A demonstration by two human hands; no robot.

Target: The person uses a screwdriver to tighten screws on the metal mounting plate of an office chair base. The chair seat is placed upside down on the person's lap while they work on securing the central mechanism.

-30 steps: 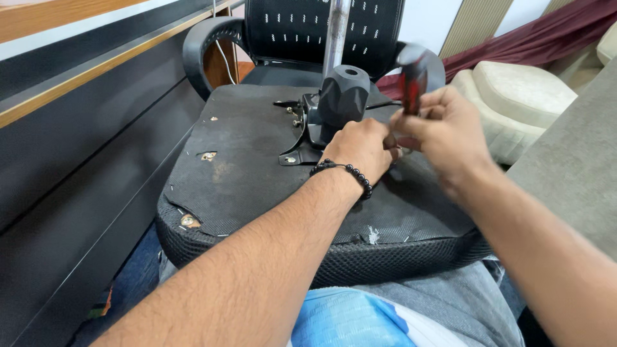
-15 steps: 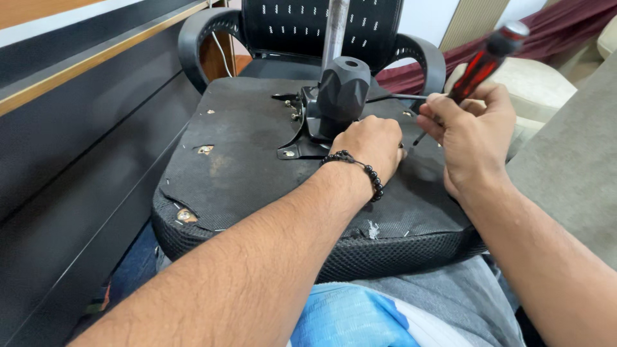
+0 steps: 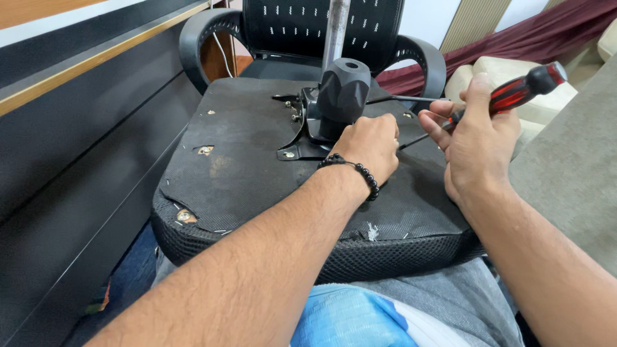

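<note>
My left hand (image 3: pixel 367 142) rests curled on the upturned chair seat (image 3: pixel 257 167) beside its black mechanism (image 3: pixel 334 103); my right hand (image 3: pixel 477 135) grips a red-and-black screwdriver (image 3: pixel 514 93).

We've got soft, even indoor light here, no harsh shadows. Sharp overall; our near forearms look stretched at the bottom edge.

A red-and-black screwdriver (image 3: pixel 514 95) slants across the upper right of the frame. The upturned black chair seat (image 3: pixel 257 167), fabric torn, fills the centre.
</note>
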